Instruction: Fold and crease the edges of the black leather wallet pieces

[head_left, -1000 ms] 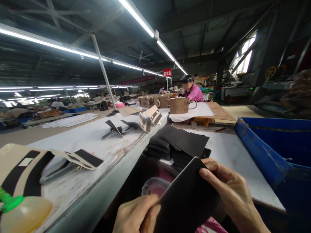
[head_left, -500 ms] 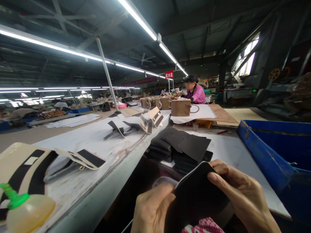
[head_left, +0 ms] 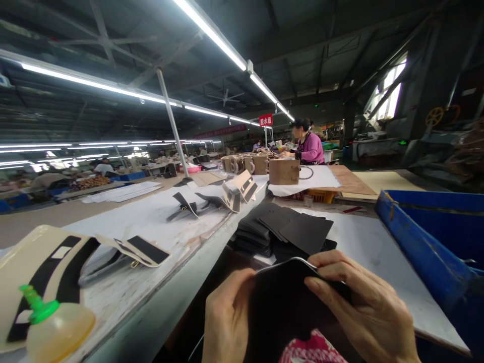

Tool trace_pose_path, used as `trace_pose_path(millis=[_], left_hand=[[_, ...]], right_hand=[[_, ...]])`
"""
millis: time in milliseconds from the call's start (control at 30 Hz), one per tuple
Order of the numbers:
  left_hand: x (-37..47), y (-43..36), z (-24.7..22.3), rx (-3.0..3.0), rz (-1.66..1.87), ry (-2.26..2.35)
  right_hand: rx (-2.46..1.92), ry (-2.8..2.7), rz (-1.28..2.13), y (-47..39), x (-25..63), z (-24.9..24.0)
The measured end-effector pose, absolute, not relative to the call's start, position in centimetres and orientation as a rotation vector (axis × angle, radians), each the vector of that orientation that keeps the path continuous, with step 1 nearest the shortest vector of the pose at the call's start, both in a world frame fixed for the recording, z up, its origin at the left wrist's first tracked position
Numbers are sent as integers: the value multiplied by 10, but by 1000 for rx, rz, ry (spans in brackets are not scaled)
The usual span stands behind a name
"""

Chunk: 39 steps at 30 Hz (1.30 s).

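A black panel (head_left: 282, 297) with a thin pale edge along its top is held up in front of me between both hands. My left hand (head_left: 229, 307) grips its left side, the fingertips partly hidden behind it. On the upper right edge, my right hand (head_left: 357, 292) pinches the panel between thumb and fingers. Just beyond lies a stack of black panels (head_left: 306, 229) of similar look. Red-and-white patterned cloth (head_left: 312, 348) shows beneath the held panel.
On the left table (head_left: 151, 275) stand a glue bottle with a green nozzle (head_left: 60, 327) and beige-and-black bag pieces (head_left: 41, 262). A blue bin (head_left: 412, 242) is at right. Brown bags (head_left: 284, 172) stand farther off, near a co-worker in purple (head_left: 313, 147).
My left hand has risen and shifted slightly left along the panel, now turned more squarely towards me. My right hand has moved slightly left. The co-worker sits more upright.
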<state>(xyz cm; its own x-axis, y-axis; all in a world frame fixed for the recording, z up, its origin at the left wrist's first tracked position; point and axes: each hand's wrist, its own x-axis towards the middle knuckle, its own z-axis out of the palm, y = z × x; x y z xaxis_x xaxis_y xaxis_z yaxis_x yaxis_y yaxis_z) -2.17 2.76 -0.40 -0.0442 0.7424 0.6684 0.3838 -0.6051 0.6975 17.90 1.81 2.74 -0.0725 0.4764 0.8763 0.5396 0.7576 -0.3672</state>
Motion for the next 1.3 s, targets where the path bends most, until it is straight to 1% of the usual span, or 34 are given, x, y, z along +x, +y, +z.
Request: trace_pose_path(millis=[100, 200, 300, 433, 567, 800, 1000, 1133, 1300], left_hand=[[-19, 20, 2, 1896, 1751, 1216], [-15, 13, 6, 1778, 1641, 1262], [-10, 6, 9, 1726, 1542, 1209], [-6, 2, 11, 1731, 1579, 1210], [-5, 3, 13, 1752, 1558, 1231], [-2, 5, 20, 1826, 1487, 1152], [-14, -2, 23, 1582, 1285, 1142], [-19, -1, 24, 1670, 1237, 1085], [-17, 5, 15, 1881, 1179, 1220]], right_hand=[[-768, -1666, -73, 20, 179, 34], [-753, -1636, -23, 23, 178, 35], [-745, -1635, 71, 27, 178, 30], [-733, -1605, 232, 33, 182, 20], [-697, -1592, 324, 37, 186, 13], [-633, -1630, 314, 35, 185, 13], [-603, -1612, 352, 35, 186, 10], [-614, -1570, 395, 38, 187, 5], [-597, -1554, 480, 39, 188, 2]])
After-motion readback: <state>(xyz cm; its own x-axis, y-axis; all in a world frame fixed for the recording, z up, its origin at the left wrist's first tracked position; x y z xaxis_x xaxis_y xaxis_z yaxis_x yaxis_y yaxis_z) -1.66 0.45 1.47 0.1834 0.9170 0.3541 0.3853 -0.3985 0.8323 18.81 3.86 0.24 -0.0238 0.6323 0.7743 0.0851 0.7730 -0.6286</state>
